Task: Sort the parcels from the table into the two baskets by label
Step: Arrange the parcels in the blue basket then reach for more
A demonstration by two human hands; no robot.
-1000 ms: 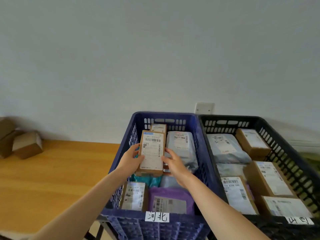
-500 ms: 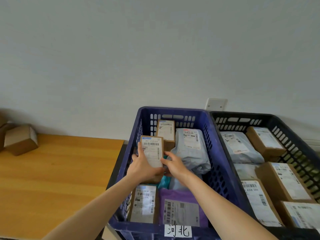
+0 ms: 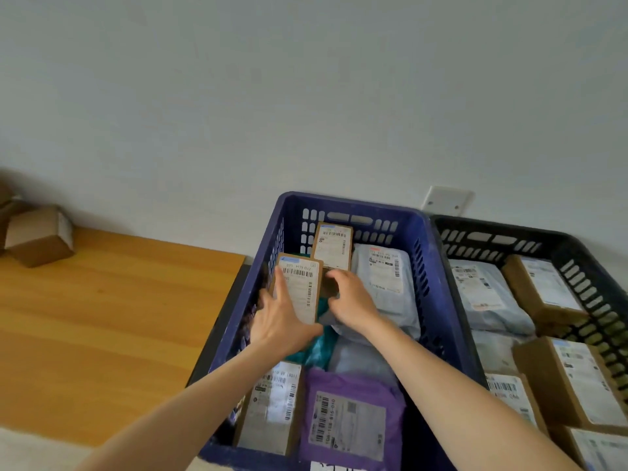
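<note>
The left hand (image 3: pixel 282 321) grips the labelled box (image 3: pixel 300 287) from its left side, with fingers spread over the white label and the thumb under the near end. The right hand (image 3: pixel 351 300) meets the box's right edge, its fingers (image 3: pixel 331 276) curled round the brown side, so both hands hold the same parcel. The box is tilted, label up, inside the blue basket (image 3: pixel 353 202), towards its far left corner and over a teal bag (image 3: pixel 316 351).

Just beyond it a second brown box (image 3: pixel 333 246) leans against the far wall of the basket. A grey mailer (image 3: pixel 387 283) lies to the right, partly under the right wrist. At the near end a brown box (image 3: pixel 272 409) and a purple mailer (image 3: pixel 350 419) lie side by side.

The black basket (image 3: pixel 492 226) stands right of the blue one and touches it, packed with grey bags and brown boxes. To the left is the wooden table (image 3: pixel 102 317), with small cardboard boxes (image 3: pixel 39 236) at its far left edge against the wall.
</note>
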